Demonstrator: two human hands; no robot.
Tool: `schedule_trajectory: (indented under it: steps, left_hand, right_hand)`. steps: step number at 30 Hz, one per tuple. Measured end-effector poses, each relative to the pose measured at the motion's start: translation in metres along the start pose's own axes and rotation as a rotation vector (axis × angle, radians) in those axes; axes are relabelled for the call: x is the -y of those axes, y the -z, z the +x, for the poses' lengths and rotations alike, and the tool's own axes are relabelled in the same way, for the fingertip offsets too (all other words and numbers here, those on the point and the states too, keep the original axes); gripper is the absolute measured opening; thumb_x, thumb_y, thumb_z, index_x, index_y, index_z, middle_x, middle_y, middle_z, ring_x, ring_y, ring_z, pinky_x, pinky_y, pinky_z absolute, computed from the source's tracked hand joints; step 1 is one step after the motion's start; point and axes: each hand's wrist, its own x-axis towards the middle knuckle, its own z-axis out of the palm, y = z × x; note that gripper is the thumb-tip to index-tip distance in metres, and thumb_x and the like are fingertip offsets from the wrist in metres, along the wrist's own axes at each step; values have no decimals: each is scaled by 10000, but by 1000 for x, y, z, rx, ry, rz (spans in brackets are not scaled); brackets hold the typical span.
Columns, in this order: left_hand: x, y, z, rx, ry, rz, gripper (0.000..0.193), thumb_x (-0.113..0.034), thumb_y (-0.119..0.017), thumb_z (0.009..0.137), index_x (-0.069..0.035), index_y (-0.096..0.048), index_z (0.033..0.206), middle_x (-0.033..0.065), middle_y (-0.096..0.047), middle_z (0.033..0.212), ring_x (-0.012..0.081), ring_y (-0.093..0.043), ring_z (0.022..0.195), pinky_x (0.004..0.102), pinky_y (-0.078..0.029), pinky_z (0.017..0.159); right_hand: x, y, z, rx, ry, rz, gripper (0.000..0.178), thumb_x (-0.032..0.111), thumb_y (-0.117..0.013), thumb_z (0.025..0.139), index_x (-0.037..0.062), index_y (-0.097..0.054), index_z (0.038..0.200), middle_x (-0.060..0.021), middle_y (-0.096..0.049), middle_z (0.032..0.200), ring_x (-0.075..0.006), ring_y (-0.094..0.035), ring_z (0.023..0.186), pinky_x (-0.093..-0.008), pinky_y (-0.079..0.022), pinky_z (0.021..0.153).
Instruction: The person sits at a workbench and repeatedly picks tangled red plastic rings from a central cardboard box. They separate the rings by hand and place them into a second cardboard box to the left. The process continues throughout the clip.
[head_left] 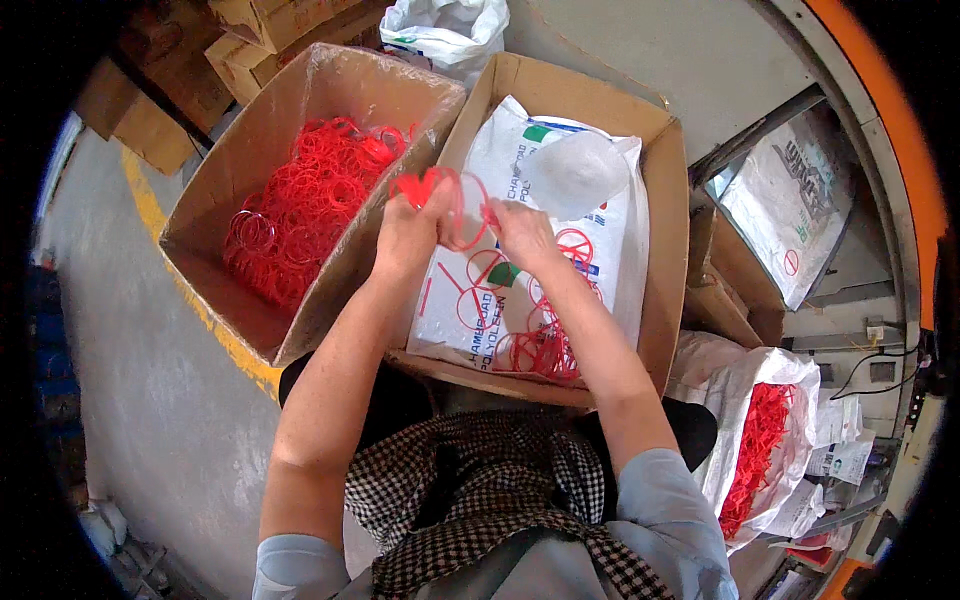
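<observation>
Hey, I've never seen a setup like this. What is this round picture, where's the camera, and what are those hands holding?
There's no machine here: these are a person's own bare hands. A wide fisheye camera worn on the head looks down, so straight edges bend toward the rim.

In front stands an open cardboard box lined with white printed sheeting, with loose red rings on it. Above it, the left hand holds red pieces, and the right hand pinches at their other side. They're blurred, so I can't count them.

To the left, a second box holds a red heap. At lower right, a white sack holds red scraps.
</observation>
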Motion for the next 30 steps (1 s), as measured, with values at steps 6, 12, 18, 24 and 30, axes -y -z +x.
schedule_trajectory:
  steps: [6, 12, 18, 24, 30]
  left_hand:
    - [10, 23, 24, 126, 58, -424, 261, -255, -588, 850, -12, -608, 942, 5, -475, 570, 114, -476, 527, 257, -340, 460]
    - [18, 19, 24, -12, -191, 376, 284, -246, -590, 853, -29, -612, 1035, 2, -569, 707, 60, -492, 621, 225, -376, 517]
    - [27, 7, 18, 245, -135, 281, 284, -133, -540, 869, -11, -538, 1126, 118, -618, 895, 127, -596, 792, 289, -468, 649]
    - [20, -9, -1, 83, -390, 462, 257, -185, -516, 886, 4, -570, 1052, 49, -574, 643, 115, -537, 566, 287, -438, 512]
    - [-2, 41, 0, 264, -664, 1484, 195, -162, -519, 850, -22, -573, 975, 144, -634, 757, 236, -635, 670, 374, -499, 598]
  right_hand:
    - [-38, -94, -50, 436, 67, -3, 213, 168, -542, 786, 73, -581, 973, -175, -624, 859, -323, -613, 752, -389, -486, 637]
    - [-16, -53, -27, 308, -275, 1106, 157, 212, -580, 859, 68, -568, 922, 16, -536, 708, -108, -482, 566, -247, -374, 517]
    - [21, 47, -10, 235, -362, 1326, 277, 344, -555, 871, 73, -534, 814, 45, -426, 616, -55, -365, 514, -208, -269, 465]
    - [46, 35, -9, -221, -249, 968, 236, 258, -495, 899, 30, -472, 956, -104, -560, 652, -234, -527, 543, -332, -399, 511]
    - [24, 66, -5, 361, 68, 408, 216, 167, -516, 847, 50, -515, 1029, -210, -606, 901, -383, -576, 833, -440, -440, 698]
